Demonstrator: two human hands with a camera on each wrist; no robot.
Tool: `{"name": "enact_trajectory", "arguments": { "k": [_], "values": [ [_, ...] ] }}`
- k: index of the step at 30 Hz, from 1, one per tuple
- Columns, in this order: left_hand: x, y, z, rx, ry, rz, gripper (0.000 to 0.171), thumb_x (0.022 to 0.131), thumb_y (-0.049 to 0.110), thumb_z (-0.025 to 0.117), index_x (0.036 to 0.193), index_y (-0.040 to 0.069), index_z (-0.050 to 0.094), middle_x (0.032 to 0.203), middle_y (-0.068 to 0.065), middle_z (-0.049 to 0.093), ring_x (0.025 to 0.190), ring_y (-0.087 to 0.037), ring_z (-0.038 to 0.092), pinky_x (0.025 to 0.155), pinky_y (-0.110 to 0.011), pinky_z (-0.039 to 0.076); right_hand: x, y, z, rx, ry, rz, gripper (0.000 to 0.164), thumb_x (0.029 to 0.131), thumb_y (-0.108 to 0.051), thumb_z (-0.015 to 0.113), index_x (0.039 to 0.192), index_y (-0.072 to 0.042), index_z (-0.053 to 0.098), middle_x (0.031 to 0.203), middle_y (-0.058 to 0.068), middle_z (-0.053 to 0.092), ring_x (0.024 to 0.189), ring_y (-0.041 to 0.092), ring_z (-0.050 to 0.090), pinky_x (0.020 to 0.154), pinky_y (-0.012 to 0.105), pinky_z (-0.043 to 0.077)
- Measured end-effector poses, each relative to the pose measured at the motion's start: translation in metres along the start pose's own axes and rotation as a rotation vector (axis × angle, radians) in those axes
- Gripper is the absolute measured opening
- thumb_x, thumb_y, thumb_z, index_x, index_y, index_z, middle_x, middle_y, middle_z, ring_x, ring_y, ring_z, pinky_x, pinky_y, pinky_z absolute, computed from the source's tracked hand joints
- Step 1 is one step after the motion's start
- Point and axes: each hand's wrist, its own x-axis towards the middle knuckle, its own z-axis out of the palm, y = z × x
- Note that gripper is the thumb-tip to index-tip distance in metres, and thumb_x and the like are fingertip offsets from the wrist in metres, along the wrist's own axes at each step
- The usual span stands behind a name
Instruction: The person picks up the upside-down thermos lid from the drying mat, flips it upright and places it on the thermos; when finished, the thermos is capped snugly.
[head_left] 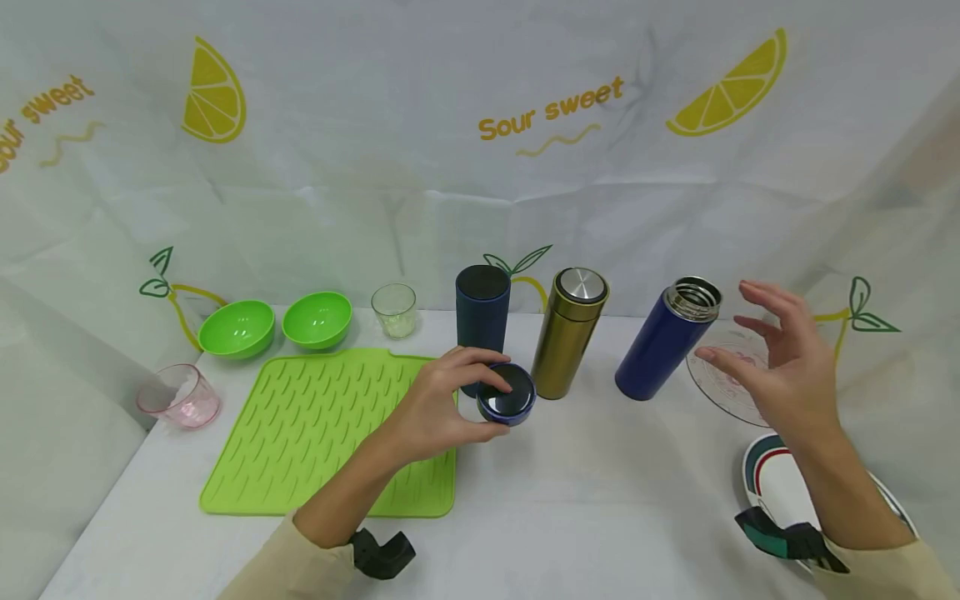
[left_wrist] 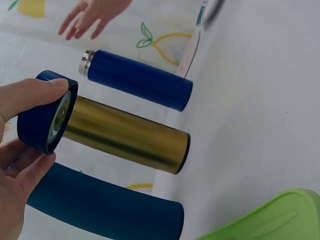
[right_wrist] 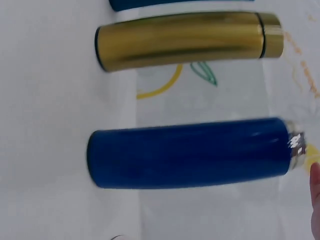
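My left hand [head_left: 442,408] grips a blue bottle lid [head_left: 507,394] between thumb and fingers; its hollow underside faces sideways in the left wrist view. On the table at the right stands a blue thermos bottle [head_left: 663,342], uncapped, its steel threaded neck [right_wrist: 296,145] bare. Just right of that neck, my right hand [head_left: 795,358] is held in the air, thumb and fingers apart and holding nothing. A gold thermos bottle [head_left: 567,342] with its lid on stands left of the blue one. Behind the left hand is a dark teal bottle [head_left: 482,317], partly hidden by the hand and lid.
A green drying mat [head_left: 315,433] lies at the left. Beyond it are two green bowls [head_left: 238,329] and a clear glass [head_left: 395,311]; a pinkish glass [head_left: 183,398] stands at its left. A clear plate [head_left: 720,387] and a rimmed white plate [head_left: 783,483] are at the right.
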Motion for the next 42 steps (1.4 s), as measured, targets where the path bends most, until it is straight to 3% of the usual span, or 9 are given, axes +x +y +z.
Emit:
{"name": "enact_trajectory", "arguments": {
  "k": [3, 6, 9, 14, 18, 23, 27, 34, 42],
  "values": [
    [-0.001, -0.001, 0.000, 0.000, -0.002, -0.005, 0.034, 0.072, 0.014, 0.092, 0.103, 0.014, 0.076, 0.133, -0.004, 0.068, 0.127, -0.023, 0.062, 0.102, -0.037, 0.057, -0.002, 0.014, -0.003, -0.036, 0.041, 0.140, 0.092, 0.068, 0.033, 0.071, 0.149, -0.003, 0.046, 0.150, -0.002, 0.049, 0.139, 0.014, 0.045, 0.100, 0.007, 0.047],
    [-0.002, -0.001, 0.000, -0.013, -0.003, -0.016, 0.034, 0.072, 0.013, 0.092, 0.102, 0.013, 0.076, 0.133, -0.003, 0.067, 0.127, -0.023, 0.062, 0.102, -0.036, 0.057, -0.007, 0.029, -0.002, 0.047, 0.033, 0.285, 0.098, 0.074, 0.027, 0.072, 0.155, -0.013, 0.036, 0.156, -0.004, 0.041, 0.144, 0.015, 0.039, 0.100, 0.004, 0.047],
    [-0.002, -0.002, 0.000, -0.023, -0.002, -0.024, 0.034, 0.072, 0.011, 0.092, 0.102, 0.012, 0.075, 0.132, -0.004, 0.067, 0.126, -0.024, 0.064, 0.101, -0.034, 0.058, -0.013, 0.043, 0.003, 0.155, 0.003, 0.371, 0.100, 0.079, 0.022, 0.072, 0.159, -0.017, 0.027, 0.161, -0.001, 0.033, 0.148, 0.019, 0.032, 0.103, 0.007, 0.047],
    [-0.003, -0.003, 0.000, -0.038, -0.006, -0.027, 0.035, 0.071, 0.009, 0.092, 0.101, 0.011, 0.074, 0.132, -0.005, 0.067, 0.123, -0.024, 0.065, 0.098, -0.030, 0.059, -0.022, 0.057, 0.012, 0.173, -0.028, 0.470, 0.100, 0.084, 0.014, 0.073, 0.160, -0.024, 0.020, 0.165, 0.000, 0.026, 0.152, 0.021, 0.028, 0.120, 0.023, 0.039],
    [-0.004, -0.003, 0.000, -0.045, -0.011, -0.034, 0.035, 0.071, 0.010, 0.092, 0.102, 0.011, 0.074, 0.132, -0.006, 0.067, 0.124, -0.025, 0.065, 0.098, -0.030, 0.059, -0.026, 0.063, 0.019, 0.118, -0.033, 0.531, 0.098, 0.086, 0.008, 0.074, 0.160, -0.028, 0.020, 0.159, -0.005, 0.032, 0.150, 0.019, 0.031, 0.130, 0.049, 0.025],
    [-0.004, -0.004, 0.001, -0.045, -0.013, -0.039, 0.035, 0.072, 0.010, 0.092, 0.102, 0.011, 0.074, 0.132, -0.006, 0.067, 0.124, -0.024, 0.065, 0.098, -0.030, 0.059, -0.029, 0.067, 0.026, 0.065, -0.010, 0.573, 0.097, 0.087, 0.002, 0.076, 0.159, -0.029, 0.020, 0.153, -0.008, 0.036, 0.145, 0.017, 0.036, 0.127, 0.064, 0.020],
    [-0.005, -0.004, 0.001, -0.048, -0.007, -0.038, 0.035, 0.072, 0.010, 0.092, 0.102, 0.011, 0.073, 0.132, -0.006, 0.066, 0.122, -0.025, 0.066, 0.096, -0.029, 0.060, -0.029, 0.071, 0.030, 0.015, -0.008, 0.593, 0.098, 0.086, 0.000, 0.078, 0.158, -0.031, 0.020, 0.156, -0.004, 0.036, 0.144, 0.017, 0.038, 0.126, 0.059, 0.028],
    [-0.004, -0.005, 0.002, -0.086, -0.012, -0.064, 0.035, 0.072, 0.008, 0.091, 0.102, 0.010, 0.073, 0.132, -0.007, 0.065, 0.121, -0.026, 0.066, 0.093, -0.027, 0.061, -0.029, 0.078, 0.031, -0.024, -0.056, 0.615, 0.104, 0.086, -0.001, 0.080, 0.159, -0.036, 0.014, 0.169, 0.013, 0.023, 0.154, 0.040, 0.030, 0.119, 0.072, 0.026],
    [0.001, -0.002, -0.003, -0.099, 0.017, -0.059, 0.035, 0.072, 0.006, 0.091, 0.101, 0.010, 0.072, 0.133, -0.005, 0.064, 0.123, -0.025, 0.065, 0.097, -0.033, 0.060, -0.027, 0.073, 0.023, -0.118, -0.167, 0.596, 0.107, 0.087, -0.008, 0.081, 0.160, -0.039, 0.009, 0.169, 0.017, 0.023, 0.150, 0.050, 0.033, 0.114, 0.071, 0.035]
  ]
}}
